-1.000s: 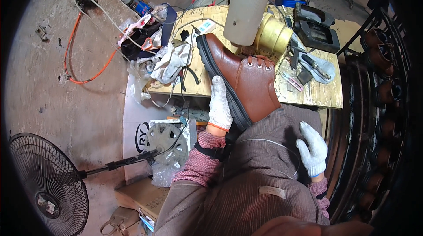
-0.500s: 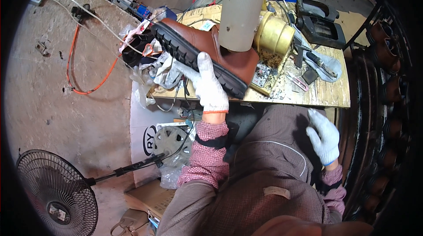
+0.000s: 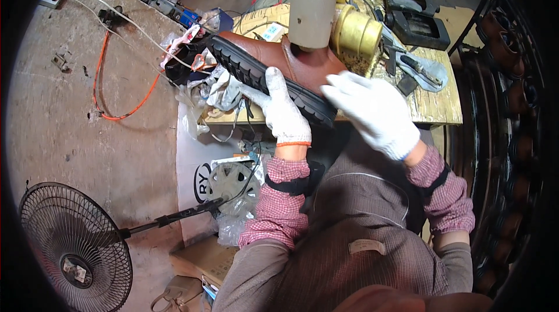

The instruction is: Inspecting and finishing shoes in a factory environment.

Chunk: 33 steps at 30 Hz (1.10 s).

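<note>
A black fan (image 3: 75,248) is standing on the floor at far left. The gloved left hand (image 3: 282,111) is clamping its fingers on the black sole of the brown boot (image 3: 273,67) lying on the wooden tabletop (image 3: 437,102). The right hand (image 3: 372,111) is hovering open beside the boot's heel.

Your right hand (image 3: 372,111) is motion-blurred, so you cannot tell whether its fingers touch the brown boot (image 3: 273,64). The pale post (image 3: 314,0) hides the boot's opening and runs past the top edge. Your left palm (image 3: 282,111) covers part of the sole.
</note>
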Each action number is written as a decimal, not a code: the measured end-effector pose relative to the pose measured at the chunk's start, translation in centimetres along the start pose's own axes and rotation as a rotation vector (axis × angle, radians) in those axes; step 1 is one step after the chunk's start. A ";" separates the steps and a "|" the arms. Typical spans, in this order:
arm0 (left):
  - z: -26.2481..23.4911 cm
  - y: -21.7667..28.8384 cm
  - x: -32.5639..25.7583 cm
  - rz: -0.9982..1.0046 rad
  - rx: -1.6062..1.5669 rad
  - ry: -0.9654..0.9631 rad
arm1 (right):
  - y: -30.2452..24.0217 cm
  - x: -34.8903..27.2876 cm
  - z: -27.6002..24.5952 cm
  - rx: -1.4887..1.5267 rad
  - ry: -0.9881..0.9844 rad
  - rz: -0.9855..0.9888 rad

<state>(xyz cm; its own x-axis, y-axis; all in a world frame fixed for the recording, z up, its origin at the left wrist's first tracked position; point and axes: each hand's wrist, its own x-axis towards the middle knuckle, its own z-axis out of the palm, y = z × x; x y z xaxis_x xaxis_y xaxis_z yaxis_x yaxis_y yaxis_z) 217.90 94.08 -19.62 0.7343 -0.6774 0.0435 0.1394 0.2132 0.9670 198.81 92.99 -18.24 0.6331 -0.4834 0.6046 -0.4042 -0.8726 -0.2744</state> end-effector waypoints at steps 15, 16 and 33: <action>0.3 0.3 2.2 -0.048 -0.063 -0.032 | -0.9 -14.9 -1.8 0.508 -0.531 0.615; -0.3 -0.1 2.9 -0.023 -0.043 -0.019 | -1.2 -15.4 -1.8 0.435 -0.393 0.689; -9.9 -6.0 -1.0 -0.403 -0.520 -0.338 | -3.7 -16.0 -2.5 0.439 -0.099 0.858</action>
<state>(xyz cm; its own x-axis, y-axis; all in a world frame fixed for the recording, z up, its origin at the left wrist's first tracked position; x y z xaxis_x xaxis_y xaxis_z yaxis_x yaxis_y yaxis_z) 222.89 100.40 -27.98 0.3269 -0.9355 -0.1339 0.7136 0.1515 0.6840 188.55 104.09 -25.06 0.2986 -0.9543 0.0085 -0.4849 -0.1594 -0.8599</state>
